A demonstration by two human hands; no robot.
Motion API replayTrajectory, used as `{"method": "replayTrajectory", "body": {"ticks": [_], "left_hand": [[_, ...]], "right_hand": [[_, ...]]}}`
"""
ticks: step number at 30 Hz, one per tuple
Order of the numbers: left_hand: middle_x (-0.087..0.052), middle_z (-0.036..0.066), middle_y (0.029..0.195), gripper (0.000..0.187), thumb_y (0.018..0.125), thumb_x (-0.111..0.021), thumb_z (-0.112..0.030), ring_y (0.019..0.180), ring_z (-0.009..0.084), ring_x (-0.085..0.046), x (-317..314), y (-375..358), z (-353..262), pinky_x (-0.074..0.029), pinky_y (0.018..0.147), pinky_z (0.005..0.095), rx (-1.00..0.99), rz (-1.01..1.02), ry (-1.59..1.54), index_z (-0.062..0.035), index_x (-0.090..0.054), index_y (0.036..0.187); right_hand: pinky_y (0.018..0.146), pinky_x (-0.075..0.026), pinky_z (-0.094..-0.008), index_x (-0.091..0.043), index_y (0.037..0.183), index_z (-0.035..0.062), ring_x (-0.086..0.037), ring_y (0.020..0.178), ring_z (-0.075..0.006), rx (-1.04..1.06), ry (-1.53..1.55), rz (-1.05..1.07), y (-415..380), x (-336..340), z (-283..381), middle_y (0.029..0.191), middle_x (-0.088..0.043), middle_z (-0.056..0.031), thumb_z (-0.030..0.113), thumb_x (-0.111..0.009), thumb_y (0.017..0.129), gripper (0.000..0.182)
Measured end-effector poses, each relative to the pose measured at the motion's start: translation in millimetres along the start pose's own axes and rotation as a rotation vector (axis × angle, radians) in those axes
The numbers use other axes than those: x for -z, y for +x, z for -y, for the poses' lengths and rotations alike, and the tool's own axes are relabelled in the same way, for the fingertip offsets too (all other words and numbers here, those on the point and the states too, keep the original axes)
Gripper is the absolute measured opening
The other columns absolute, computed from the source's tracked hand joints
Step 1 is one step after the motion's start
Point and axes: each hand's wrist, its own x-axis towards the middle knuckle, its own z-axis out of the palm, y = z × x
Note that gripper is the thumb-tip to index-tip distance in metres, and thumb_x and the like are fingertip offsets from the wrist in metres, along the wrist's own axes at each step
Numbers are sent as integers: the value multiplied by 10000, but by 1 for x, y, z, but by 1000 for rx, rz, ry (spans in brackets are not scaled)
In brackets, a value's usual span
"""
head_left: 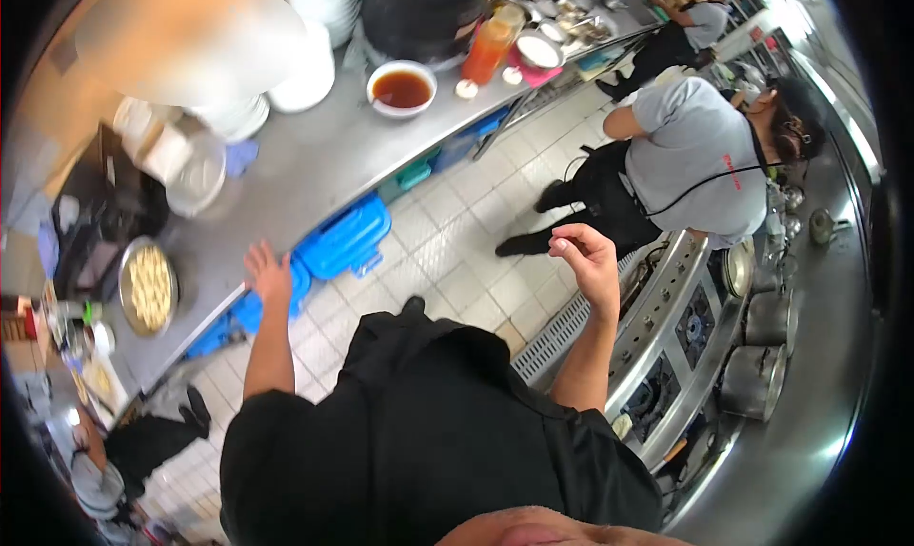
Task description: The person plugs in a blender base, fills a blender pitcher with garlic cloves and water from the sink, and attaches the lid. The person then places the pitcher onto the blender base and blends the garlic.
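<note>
My left hand (268, 272) is open, its fingers spread, at the front edge of the steel counter (314, 170). It holds nothing. Below that edge, blue plastic lids or bins (345, 237) are close to it. My right hand (586, 260) is raised over the aisle, fingers curled in towards the thumb, with nothing visible in them. Nearest to it are the gas range (657, 322) and a co-worker in a grey shirt (700, 146). On the counter stand a white bowl of reddish-brown liquid (401, 89) and a metal bowl of pale pieces (149, 287).
Stacked white plates (319, 3), a big dark pot (419, 18) and an orange sauce bottle (487, 49) stand on the counter. Metal pots (752, 382) line the range's back. Another person (700, 22) is at the far end, and one more (143, 451) at lower left.
</note>
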Motion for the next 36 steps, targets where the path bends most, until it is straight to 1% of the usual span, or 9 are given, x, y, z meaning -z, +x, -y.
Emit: {"method": "replayTrajectory", "body": {"ticks": [3, 7, 12, 16, 19, 22, 26, 32, 36], "left_hand": [[-101, 128, 1627, 802, 929, -523, -523, 1492, 363, -82, 4, -5, 5, -180, 1105, 676, -55, 4, 25, -170, -173, 1558], [-64, 125, 1634, 1004, 798, -720, -425, 1499, 352, -46, 14, -8, -3, -141, 1130, 653, 7, 76, 13, -156, -131, 1565], [-44, 154, 1630, 1024, 757, -734, -292, 1495, 380, -39, 28, -10, -19, -131, 1107, 684, 61, 142, -41, -95, -128, 1559], [-28, 138, 1632, 1021, 767, -725, -280, 1492, 381, -56, 5, 0, -28, -192, 1141, 592, 198, 109, 13, -82, -109, 1557], [-333, 191, 1537, 870, 773, -737, -286, 1404, 356, -348, -16, 12, -46, -358, 1084, 468, 373, -21, 158, -64, -319, 1503], [-415, 278, 1436, 658, 930, -580, -423, 1321, 400, -412, -50, 27, -44, -383, 1039, 583, 398, 53, 216, -108, -379, 1472], [-438, 273, 1413, 641, 929, -586, -419, 1300, 392, -432, -41, 15, -107, -394, 1030, 567, 512, 18, 197, -95, -401, 1449], [-471, 266, 1377, 617, 927, -594, -414, 1269, 380, -461, -29, -50, -232, -410, 1016, 543, 710, 2, 87, -74, -432, 1416], [-493, 261, 1353, 602, 925, -599, -410, 1249, 372, -480, -35, -87, -319, -421, 1006, 527, 780, 24, -4, -61, -453, 1393]], "right_hand": [[757, -501, -234, -673, 1030, -22, -625, 817, -89, 53, 17, 24, 55, 36, 20, 877, -676, -29, 38, -669, 887, 155], [756, -515, -256, -669, 1022, -38, -640, 817, -113, 193, -38, 64, 149, 79, 65, 880, -681, -46, 39, -678, 883, 159], [712, -527, -317, -651, 975, -29, -652, 759, -181, 473, 135, 87, 302, 128, 123, 818, -674, -96, 49, -650, 876, 126], [719, -505, -306, -610, 1076, -6, -626, 777, -180, 692, 191, 116, 434, 160, 196, 845, -630, -73, 160, -654, 899, 246], [728, -495, -301, -607, 1103, -33, -619, 778, -168, 717, 337, 166, 525, 177, 258, 867, -640, -82, 149, -621, 936, 247], [725, -501, -273, -621, 1131, -15, -618, 799, -143, 756, 255, 84, 612, 193, 318, 892, -647, -60, 207, -633, 942, 291], [698, -486, -255, -654, 1065, -5, -588, 786, -97, 917, 2, -78, 738, 201, 392, 865, -622, -13, 215, -648, 932, 258], [653, -444, -245, -679, 1055, 16, -528, 729, -81, 788, 18, -110, 943, 208, 477, 814, -596, -2, 244, -715, 869, 296], [665, -456, -364, -655, 1077, -26, -532, 738, -185, 656, -217, -329, 1015, 194, 504, 870, -612, -82, 277, -740, 826, 403]]}}
